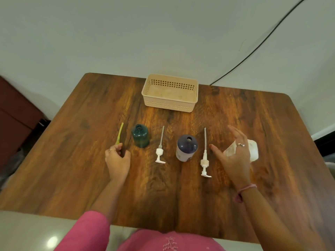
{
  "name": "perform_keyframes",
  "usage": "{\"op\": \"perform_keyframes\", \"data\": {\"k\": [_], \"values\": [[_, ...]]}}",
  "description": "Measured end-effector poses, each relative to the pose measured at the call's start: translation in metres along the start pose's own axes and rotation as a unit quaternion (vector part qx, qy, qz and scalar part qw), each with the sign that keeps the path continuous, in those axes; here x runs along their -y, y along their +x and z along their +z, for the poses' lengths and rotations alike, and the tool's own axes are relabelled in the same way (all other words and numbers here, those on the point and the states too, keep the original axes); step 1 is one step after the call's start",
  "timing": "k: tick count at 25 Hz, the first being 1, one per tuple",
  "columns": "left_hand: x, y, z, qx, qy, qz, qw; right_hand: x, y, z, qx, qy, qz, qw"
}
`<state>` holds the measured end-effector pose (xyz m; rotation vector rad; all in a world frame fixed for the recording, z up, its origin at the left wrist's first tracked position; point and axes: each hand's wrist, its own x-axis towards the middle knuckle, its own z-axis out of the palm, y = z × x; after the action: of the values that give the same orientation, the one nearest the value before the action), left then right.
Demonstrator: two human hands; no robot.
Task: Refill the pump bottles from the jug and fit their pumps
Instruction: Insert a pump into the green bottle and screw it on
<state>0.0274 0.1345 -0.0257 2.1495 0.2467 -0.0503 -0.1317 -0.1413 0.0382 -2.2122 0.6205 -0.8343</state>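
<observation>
Two open-necked bottles stand upright on the wooden table [163, 194]: a teal bottle [140, 135] at the left and a dark blue bottle [186, 147] with a white label in the middle. A white pump [159, 153] lies flat between them, and a second white pump [204, 160] lies right of the blue bottle. My left hand [117, 160] is closed around the head of a pump with a yellow-green tube [120, 133], left of the teal bottle. My right hand [232, 156] hovers with fingers spread in front of a translucent white jug [253, 149], partly hiding it.
A cream plastic basket [169, 104] sits at the table's far edge, nothing visible inside it. A black cable [253, 51] runs down the wall behind. Dark furniture [16, 113] stands to the left of the table.
</observation>
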Motion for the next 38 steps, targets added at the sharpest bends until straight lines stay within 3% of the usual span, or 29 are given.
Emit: {"op": "perform_keyframes", "data": {"k": [4, 10, 15, 19, 23, 25, 27, 28, 30, 32, 34, 38], "values": [[0.025, 0.042, -0.008, 0.053, 0.128, -0.055, 0.989, 0.032, 0.001, 0.055, 0.026, 0.029, -0.041, 0.998], [0.039, 0.082, 0.005, 0.130, 0.164, -0.056, 0.976, 0.071, 0.004, 0.119, 0.046, 0.034, -0.104, 0.993], [0.018, 0.082, -0.006, 0.144, -0.029, -0.092, 0.985, 0.082, 0.009, 0.158, 0.160, 0.002, -0.194, 0.968], [-0.040, 0.059, -0.035, 0.195, -0.168, -0.030, 0.966, 0.098, 0.017, 0.177, 0.256, -0.058, -0.311, 0.913], [-0.083, 0.043, -0.059, 0.301, -0.081, 0.093, 0.945, 0.108, 0.021, 0.177, 0.221, -0.054, -0.396, 0.890], [-0.088, 0.048, -0.066, 0.373, -0.127, 0.118, 0.911, 0.108, 0.030, 0.169, 0.193, -0.033, -0.378, 0.905], [-0.075, 0.060, -0.063, 0.373, -0.196, 0.101, 0.902, 0.105, 0.041, 0.160, 0.166, -0.013, -0.326, 0.930], [-0.063, 0.069, -0.055, 0.341, -0.180, 0.093, 0.918, 0.103, 0.045, 0.157, 0.160, 0.003, -0.295, 0.942], [-0.035, 0.087, -0.032, 0.311, -0.033, 0.092, 0.945, 0.098, 0.051, 0.151, 0.150, 0.031, -0.240, 0.959], [-0.017, 0.093, -0.008, 0.367, 0.073, 0.098, 0.922, 0.094, 0.052, 0.147, 0.143, 0.042, -0.199, 0.969], [-0.010, 0.089, 0.012, 0.409, 0.060, 0.108, 0.904, 0.090, 0.052, 0.146, 0.146, 0.062, -0.159, 0.974], [-0.005, 0.088, 0.034, 0.360, -0.004, 0.101, 0.928, 0.091, 0.050, 0.146, 0.120, 0.137, -0.074, 0.980]]}}
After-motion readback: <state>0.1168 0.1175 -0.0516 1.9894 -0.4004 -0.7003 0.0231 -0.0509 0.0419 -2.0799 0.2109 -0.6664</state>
